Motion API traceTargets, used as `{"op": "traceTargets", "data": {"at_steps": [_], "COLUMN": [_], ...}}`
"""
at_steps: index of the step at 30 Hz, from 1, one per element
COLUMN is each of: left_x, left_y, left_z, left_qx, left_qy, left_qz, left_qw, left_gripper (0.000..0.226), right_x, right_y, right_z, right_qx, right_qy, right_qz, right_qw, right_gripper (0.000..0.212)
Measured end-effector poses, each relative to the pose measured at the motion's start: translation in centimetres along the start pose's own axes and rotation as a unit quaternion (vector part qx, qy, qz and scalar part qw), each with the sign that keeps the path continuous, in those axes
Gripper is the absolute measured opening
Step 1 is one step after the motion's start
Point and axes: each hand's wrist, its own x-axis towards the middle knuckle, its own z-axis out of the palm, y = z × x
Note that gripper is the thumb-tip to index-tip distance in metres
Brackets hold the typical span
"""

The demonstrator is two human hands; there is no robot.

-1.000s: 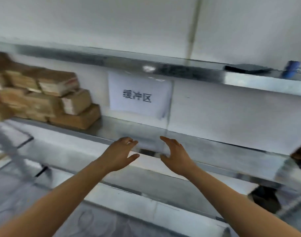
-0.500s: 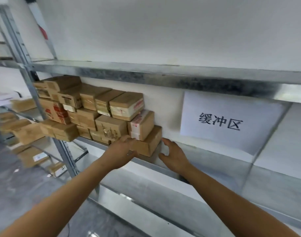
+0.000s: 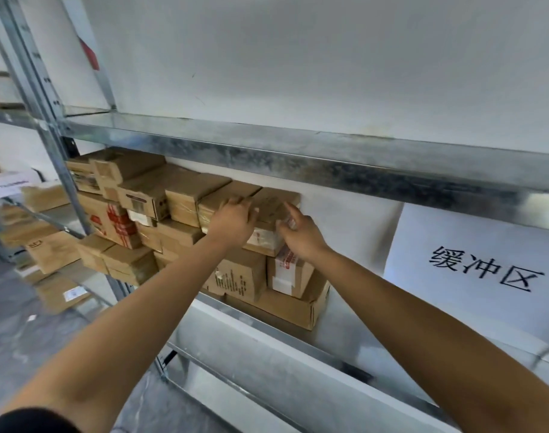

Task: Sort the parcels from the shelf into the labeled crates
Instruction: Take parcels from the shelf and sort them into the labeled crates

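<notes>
Partly covered top parcel [image 3: 276, 200], left hand [image 3: 232, 221], right hand [image 3: 302, 234], grips unclear

likely a warehouse: metal shelving [image 3: 298, 151], stacked cardboard parcels [image 3: 185, 201], zone sign [image 3: 482, 270].

Bright, even, diffuse lighting; faint glare on the metal shelf beam [image 3: 298, 157]; wide-angle bending and blur toward left edge.
</notes>
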Motion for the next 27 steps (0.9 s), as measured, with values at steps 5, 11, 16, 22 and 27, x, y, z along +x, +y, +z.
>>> {"op": "traceTargets", "data": {"at_steps": [5, 11, 16, 22, 27], "left_x": [1.7, 2.0, -0.3, -4.9, -11.0], "left_y": [0.6, 1.5, 2.9, 3.7, 5.8], "left_z": [0.6, 0.6, -0.3, -0.4, 0.6], "left_qx": [0.072, -0.039, -0.115, -0.226, -0.344], "left_qy": [-0.04, -0.026, 0.045, 0.015, -0.055], "left_qz": [-0.06, -0.019, 0.012, -0.017, -0.005], "left_qw": [0.995, 0.999, 0.992, 0.974, 0.937], "left_gripper": [0.046, 0.047, 0.061, 0.061, 0.062], "right_x": [1.3, 0.9, -0.9, -6.7, -13.0], "right_y": [0.0, 0.4, 0.5, 1.4, 3.4], "right_z": [0.6, 0.9, 0.5, -1.1, -2.3], "right_qx": [0.022, 0.141, 0.211, 0.24, 0.299], "right_qy": [0.002, 0.036, 0.052, 0.099, 0.137], "right_qz": [0.032, 0.058, 0.062, 0.061, 0.066], "right_qw": [0.999, 0.988, 0.974, 0.964, 0.942], "right_gripper": [0.045, 0.041, 0.054, 0.075, 0.058]}}
